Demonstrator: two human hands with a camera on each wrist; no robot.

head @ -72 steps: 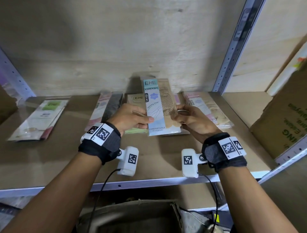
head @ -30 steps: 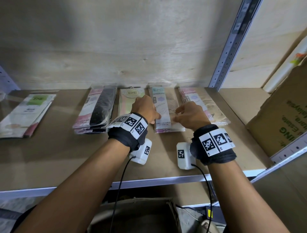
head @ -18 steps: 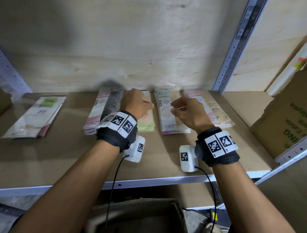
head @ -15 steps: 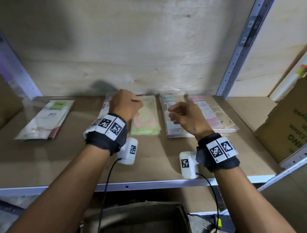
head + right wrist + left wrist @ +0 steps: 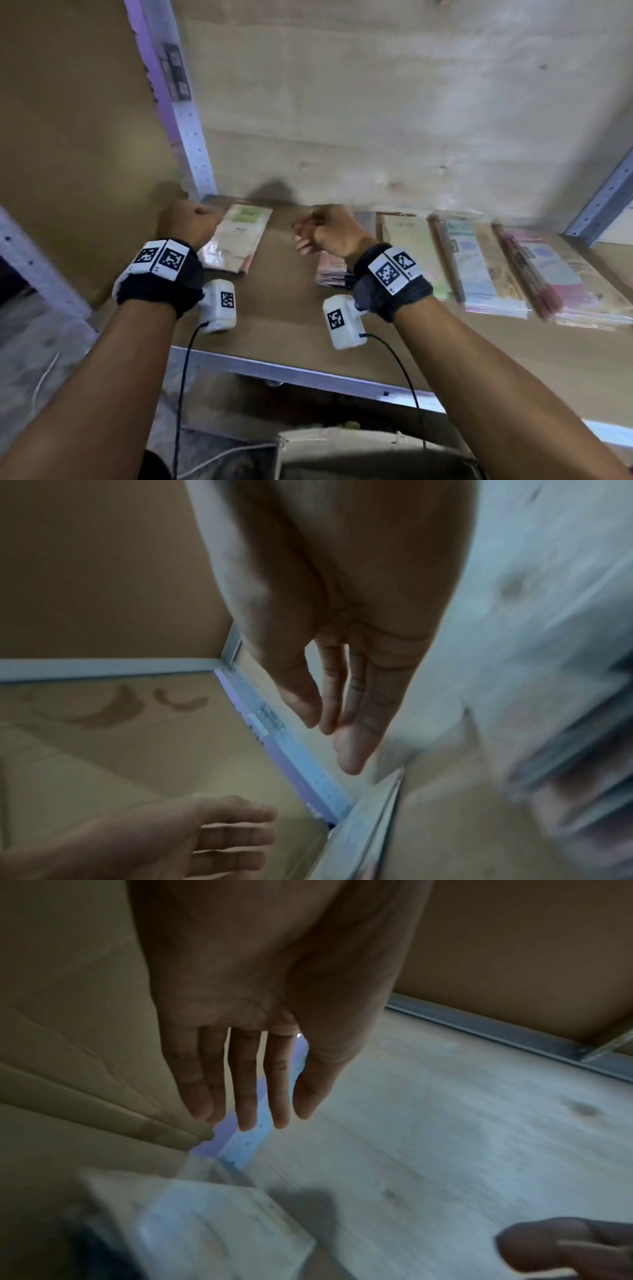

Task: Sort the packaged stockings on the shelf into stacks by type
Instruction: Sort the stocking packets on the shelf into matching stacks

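Shelf (image 5: 281, 329) carries four sorted stacks along its right and one green-labelled pile (image 5: 236, 240) at the left. Both hands, left hand (image 5: 186, 219) and right hand (image 5: 329, 228), hang relaxed and hold nothing. Best to lift that pile's flat, glossy, slippery packets by an edge, checking each label first.

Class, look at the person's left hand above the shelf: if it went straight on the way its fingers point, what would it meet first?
Probably the green-labelled packet lying just ahead of the left hand, whose straight fingers hold nothing. Depth is unclear in the blur, so it might pass above the packet and reach the plywood back wall.
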